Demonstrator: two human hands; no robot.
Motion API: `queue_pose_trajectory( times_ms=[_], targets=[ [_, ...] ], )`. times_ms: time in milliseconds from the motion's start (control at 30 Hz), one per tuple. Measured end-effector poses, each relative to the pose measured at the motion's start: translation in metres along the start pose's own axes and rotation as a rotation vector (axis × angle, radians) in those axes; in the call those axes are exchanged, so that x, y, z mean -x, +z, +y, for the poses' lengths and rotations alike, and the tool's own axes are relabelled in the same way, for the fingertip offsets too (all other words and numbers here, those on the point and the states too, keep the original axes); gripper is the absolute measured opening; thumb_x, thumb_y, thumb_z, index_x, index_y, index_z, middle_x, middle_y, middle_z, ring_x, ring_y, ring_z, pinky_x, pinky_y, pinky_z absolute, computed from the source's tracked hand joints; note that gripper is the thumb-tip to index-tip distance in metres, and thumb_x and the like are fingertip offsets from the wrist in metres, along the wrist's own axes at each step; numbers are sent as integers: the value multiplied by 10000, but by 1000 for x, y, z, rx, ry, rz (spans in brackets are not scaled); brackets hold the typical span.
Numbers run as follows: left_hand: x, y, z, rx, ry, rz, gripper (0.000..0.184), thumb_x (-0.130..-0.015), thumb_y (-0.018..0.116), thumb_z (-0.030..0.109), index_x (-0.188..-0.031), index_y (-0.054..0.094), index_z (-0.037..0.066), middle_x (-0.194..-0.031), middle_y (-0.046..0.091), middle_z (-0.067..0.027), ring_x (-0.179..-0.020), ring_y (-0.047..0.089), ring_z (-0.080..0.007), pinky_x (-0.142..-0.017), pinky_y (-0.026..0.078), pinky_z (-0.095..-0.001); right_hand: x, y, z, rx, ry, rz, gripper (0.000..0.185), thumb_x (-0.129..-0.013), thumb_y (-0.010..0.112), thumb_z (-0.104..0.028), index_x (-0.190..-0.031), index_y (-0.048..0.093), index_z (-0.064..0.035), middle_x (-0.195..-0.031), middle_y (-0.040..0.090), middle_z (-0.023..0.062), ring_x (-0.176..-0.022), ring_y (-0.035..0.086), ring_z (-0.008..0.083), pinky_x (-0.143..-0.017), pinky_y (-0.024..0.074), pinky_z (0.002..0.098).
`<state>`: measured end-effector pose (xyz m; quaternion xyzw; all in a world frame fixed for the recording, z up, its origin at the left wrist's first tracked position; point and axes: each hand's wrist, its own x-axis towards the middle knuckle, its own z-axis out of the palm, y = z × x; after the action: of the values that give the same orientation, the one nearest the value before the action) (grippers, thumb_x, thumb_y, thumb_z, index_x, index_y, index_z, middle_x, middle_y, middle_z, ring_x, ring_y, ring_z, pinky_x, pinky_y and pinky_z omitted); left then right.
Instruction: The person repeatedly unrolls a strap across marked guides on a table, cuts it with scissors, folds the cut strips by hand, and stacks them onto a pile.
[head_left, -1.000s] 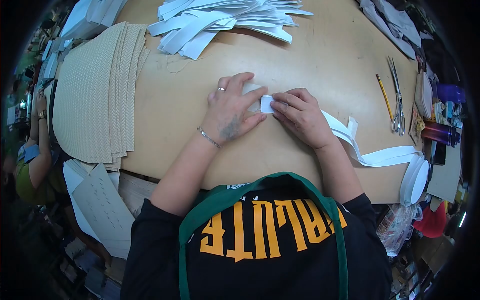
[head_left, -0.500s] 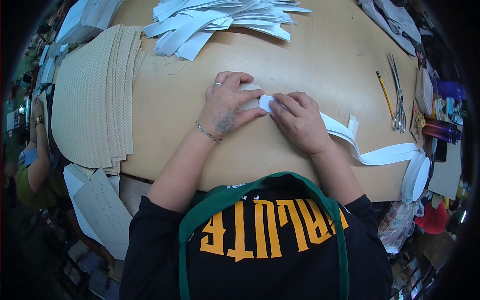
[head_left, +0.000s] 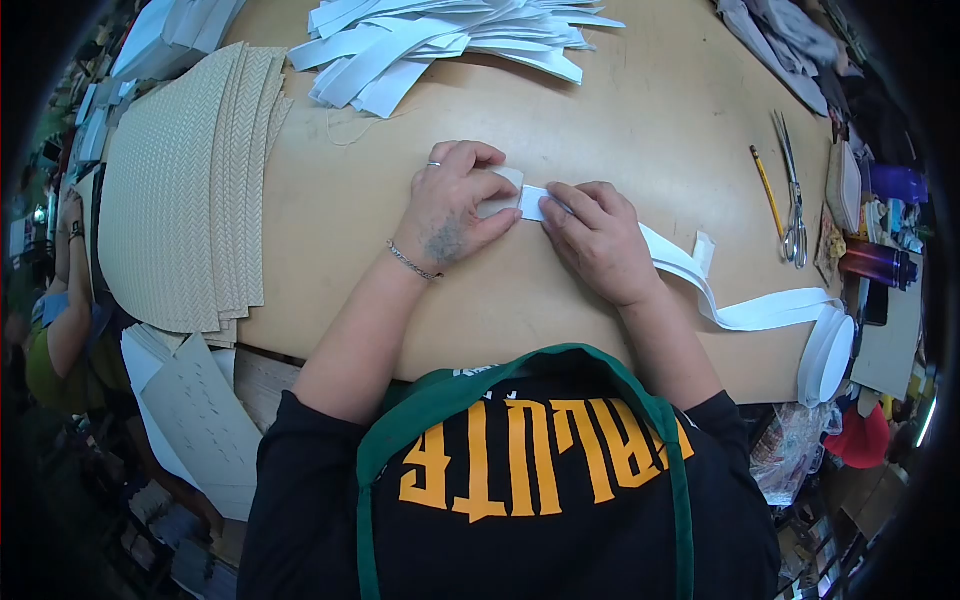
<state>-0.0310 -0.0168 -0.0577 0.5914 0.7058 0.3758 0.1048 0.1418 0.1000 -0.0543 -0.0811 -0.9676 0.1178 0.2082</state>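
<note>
White strip (head_left: 678,260) lies on the tan bench (head_left: 600,120), near end in front of the wearer between the two hands. Right hand (head_left: 605,240): thumb and fingers closed on the strip close to its end. Left hand (head_left: 455,205): fingers bent over a small pale piece (head_left: 510,182), thumb beside the strip's end; can't tell whether it grips the piece or only presses it down. Strip end meets the edge of the pale piece; overlap or butt joint, can't tell.

From under the right hand the strip curves right to a white roll (head_left: 826,356) at the bench edge. Short white tab (head_left: 704,252) sticks up beside the strip.

Right side: yellow pencil (head_left: 766,188) just left of metal scissors (head_left: 794,205), blades pointing away from wearer. Beyond them a dark purple bottle (head_left: 876,263). Far side: heap of white strips (head_left: 440,45), loosely crossed, with a thin thread (head_left: 350,142) near it. Left: overlapping stack of woven-pattern tan panels (head_left: 165,190), rounded on the outer side; below it, sheets with handwriting (head_left: 205,420). Far left, another person's arm (head_left: 70,320), partly in shadow.
</note>
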Motion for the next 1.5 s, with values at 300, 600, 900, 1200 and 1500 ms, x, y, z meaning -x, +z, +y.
queue_pose_trajectory(
  times_ms=[300,600,900,1200,1500],
  targets=[
    [2,-2,3,-110,157,-1,124,-640,726,121,-752,673,112,-1008,575,-60,-958,536,-257,-749,457,-362,6,4,-10,126,39,22,290,-729,573,-143,-1008,602,-68,-1076,555,46,-932,535,218,-798,427,376],
    [4,-2,4,-182,238,5,124,-652,702,120,-765,654,106,-974,579,-53,-952,548,-240,-714,451,-355,4,4,-15,113,92,12,301,-738,571,-138,-1030,605,-70,-1072,549,44,-943,528,215,-825,406,380],
    [3,2,1,-90,161,21,132,-631,721,105,-737,644,99,-948,580,-50,-898,561,-230,-690,461,-347,4,7,-17,131,85,41,298,-728,579,-136,-1019,610,-76,-1073,551,40,-927,533,211,-826,397,371],
    [6,5,-2,-107,218,54,101,-650,700,137,-714,626,113,-937,573,-12,-924,553,-199,-697,441,-360,5,9,-19,158,105,44,293,-739,549,-143,-1018,610,-75,-1080,547,42,-955,522,209,-854,372,387],
    [5,3,0,-139,240,55,130,-616,726,101,-722,650,100,-924,585,-42,-898,572,-229,-666,457,-346,1,11,-28,152,159,78,252,-748,592,-152,-987,617,-74,-1035,559,32,-944,524,213,-848,373,383]
  ],
)
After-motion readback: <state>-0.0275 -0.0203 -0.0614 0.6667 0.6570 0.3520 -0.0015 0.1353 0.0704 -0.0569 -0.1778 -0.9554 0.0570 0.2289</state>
